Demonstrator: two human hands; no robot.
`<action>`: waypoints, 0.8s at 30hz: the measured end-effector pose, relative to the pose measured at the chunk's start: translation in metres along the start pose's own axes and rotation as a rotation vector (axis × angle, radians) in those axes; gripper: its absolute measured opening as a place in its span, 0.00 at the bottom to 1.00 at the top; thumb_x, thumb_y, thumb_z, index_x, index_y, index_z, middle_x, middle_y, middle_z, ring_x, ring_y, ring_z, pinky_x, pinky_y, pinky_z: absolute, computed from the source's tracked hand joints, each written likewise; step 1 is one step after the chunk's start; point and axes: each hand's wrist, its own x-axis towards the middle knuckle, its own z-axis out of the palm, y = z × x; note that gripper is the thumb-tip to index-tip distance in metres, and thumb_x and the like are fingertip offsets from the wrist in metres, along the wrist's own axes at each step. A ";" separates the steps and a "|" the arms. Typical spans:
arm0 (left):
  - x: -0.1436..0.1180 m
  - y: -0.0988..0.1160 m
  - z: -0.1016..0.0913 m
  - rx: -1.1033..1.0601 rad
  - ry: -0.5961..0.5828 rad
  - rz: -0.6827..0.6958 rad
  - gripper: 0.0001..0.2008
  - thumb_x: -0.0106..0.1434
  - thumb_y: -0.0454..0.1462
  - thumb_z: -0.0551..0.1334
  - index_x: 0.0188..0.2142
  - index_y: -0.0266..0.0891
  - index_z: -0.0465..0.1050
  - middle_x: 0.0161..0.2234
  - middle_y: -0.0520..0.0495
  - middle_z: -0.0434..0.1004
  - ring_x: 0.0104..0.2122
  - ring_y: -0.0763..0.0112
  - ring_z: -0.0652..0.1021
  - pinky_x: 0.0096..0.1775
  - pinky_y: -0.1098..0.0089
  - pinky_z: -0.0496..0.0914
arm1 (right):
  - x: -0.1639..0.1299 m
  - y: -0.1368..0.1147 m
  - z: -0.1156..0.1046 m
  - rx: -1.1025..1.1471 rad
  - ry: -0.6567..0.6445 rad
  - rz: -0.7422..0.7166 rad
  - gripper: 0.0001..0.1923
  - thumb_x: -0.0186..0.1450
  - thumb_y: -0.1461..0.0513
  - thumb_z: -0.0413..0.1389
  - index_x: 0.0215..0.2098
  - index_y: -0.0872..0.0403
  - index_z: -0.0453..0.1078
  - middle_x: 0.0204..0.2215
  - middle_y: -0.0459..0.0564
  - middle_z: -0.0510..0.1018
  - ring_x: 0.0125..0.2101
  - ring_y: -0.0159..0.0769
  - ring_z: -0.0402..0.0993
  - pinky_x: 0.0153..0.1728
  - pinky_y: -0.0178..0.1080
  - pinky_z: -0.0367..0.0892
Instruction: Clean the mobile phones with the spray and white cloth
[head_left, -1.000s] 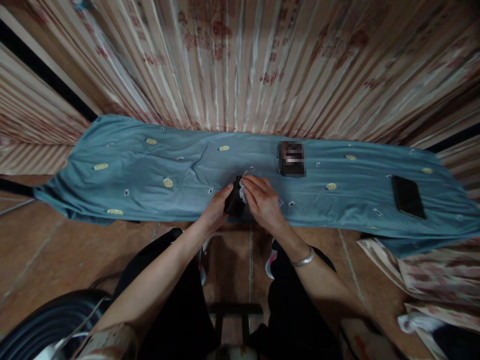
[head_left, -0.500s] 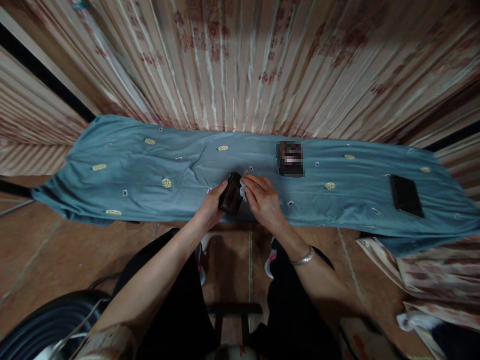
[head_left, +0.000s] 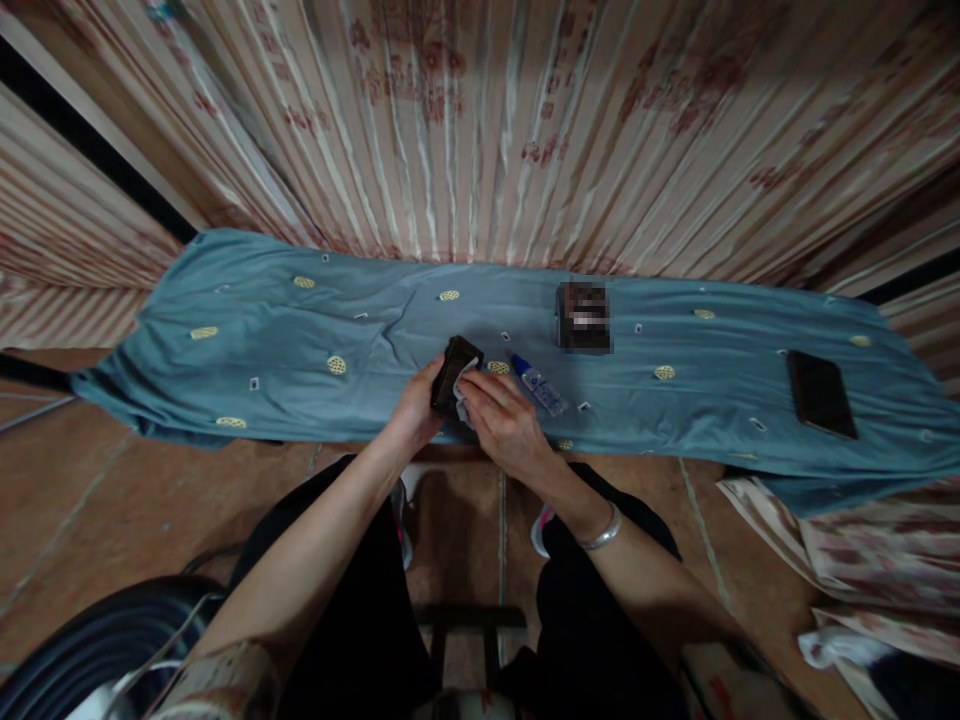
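My left hand (head_left: 417,404) is closed around the side of a dark, shiny, box-shaped item (head_left: 450,368), holding it tilted just above the cloth. Pressed against the face of that item is a crumpled white tissue (head_left: 466,386), pinched in the fingers of my right hand (head_left: 504,418). Just right of my right hand lies a small clear bottle with a blue cap (head_left: 541,386), flat on the cloth. Farther back stands a dark box with a pixelated front (head_left: 583,317), touched by neither hand.
A blue-green cloth (head_left: 405,325) with yellow prints covers the long narrow table. A black phone-like slab (head_left: 822,393) lies at the right end. Pleated curtains (head_left: 465,130) hang behind. On the tiled floor at lower left is a black coil (head_left: 82,640).
My right hand has moved slightly left and down with the tissue, across the dark item, uncovering the blue-capped bottle. My left hand has turned the item a little.
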 end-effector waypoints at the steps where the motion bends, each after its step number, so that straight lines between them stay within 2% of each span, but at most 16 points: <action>1: -0.001 0.000 0.000 0.009 -0.012 -0.007 0.14 0.63 0.40 0.69 0.24 0.39 0.70 0.20 0.57 0.67 0.23 0.75 0.70 0.32 0.72 0.66 | 0.000 0.001 0.000 0.002 -0.004 0.002 0.18 0.78 0.65 0.48 0.55 0.56 0.79 0.53 0.59 0.83 0.51 0.43 0.78 0.59 0.49 0.74; 5: -0.007 -0.003 0.004 0.025 -0.053 0.010 0.13 0.63 0.38 0.70 0.23 0.38 0.73 0.21 0.55 0.71 0.23 0.76 0.70 0.32 0.73 0.67 | 0.002 0.007 -0.002 -0.015 0.030 0.006 0.19 0.78 0.64 0.47 0.56 0.56 0.79 0.53 0.59 0.83 0.51 0.44 0.78 0.59 0.49 0.74; 10: -0.011 -0.009 0.006 0.047 -0.137 0.015 0.12 0.63 0.39 0.70 0.25 0.37 0.76 0.23 0.53 0.75 0.25 0.75 0.72 0.34 0.74 0.69 | 0.004 0.015 -0.004 -0.040 0.053 0.021 0.20 0.78 0.63 0.45 0.57 0.57 0.78 0.53 0.60 0.83 0.52 0.45 0.78 0.58 0.50 0.74; 17: -0.007 -0.019 0.004 0.025 -0.123 0.020 0.11 0.59 0.38 0.73 0.25 0.37 0.76 0.25 0.53 0.76 0.27 0.75 0.72 0.35 0.73 0.68 | 0.004 0.018 -0.005 -0.052 0.062 0.043 0.21 0.78 0.63 0.45 0.58 0.55 0.78 0.53 0.60 0.83 0.52 0.46 0.78 0.58 0.51 0.74; 24: -0.010 -0.009 0.009 -0.010 -0.006 0.003 0.13 0.64 0.34 0.65 0.23 0.37 0.75 0.21 0.54 0.73 0.24 0.76 0.71 0.32 0.75 0.68 | 0.002 0.002 -0.001 -0.022 0.059 -0.039 0.19 0.78 0.65 0.48 0.57 0.59 0.78 0.52 0.61 0.83 0.50 0.45 0.79 0.58 0.50 0.75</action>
